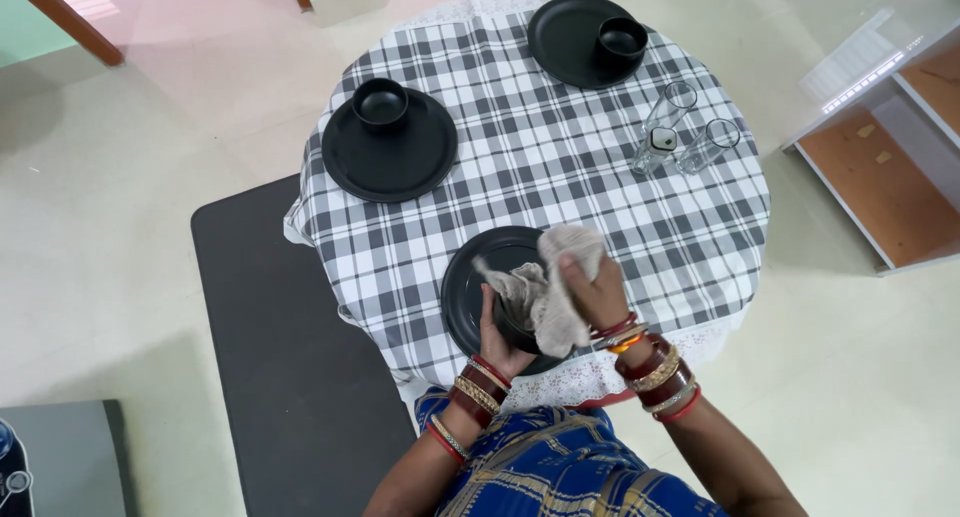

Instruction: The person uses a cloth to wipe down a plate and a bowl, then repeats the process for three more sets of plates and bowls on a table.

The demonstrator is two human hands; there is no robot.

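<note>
From the head camera we look straight down on a round table (700,217) covered with a grey and white checked cloth. Near the front edge lies a black plate (470,277). Over this plate our left hand (500,332) holds a small black bowl (515,327), of which we see only a dark part under the fingers; the fingers are closed around its side. Our right hand (595,287) grasps a crumpled beige cloth (550,292) and presses it on and into the bowl, so the cloth hides most of it.

Farther on the table we see two other black plates. The left plate (390,167) carries a black bowl (380,102), and the far plate (570,42) carries another black bowl (622,39). Three clear glasses (685,137) stand close together at the right side.

In our judgement the wiping of the near bowl is in the middle. We cannot tell whether the other two sets and the glasses are already wiped; they look clean and orderly, but the picture does not prove it.
</note>
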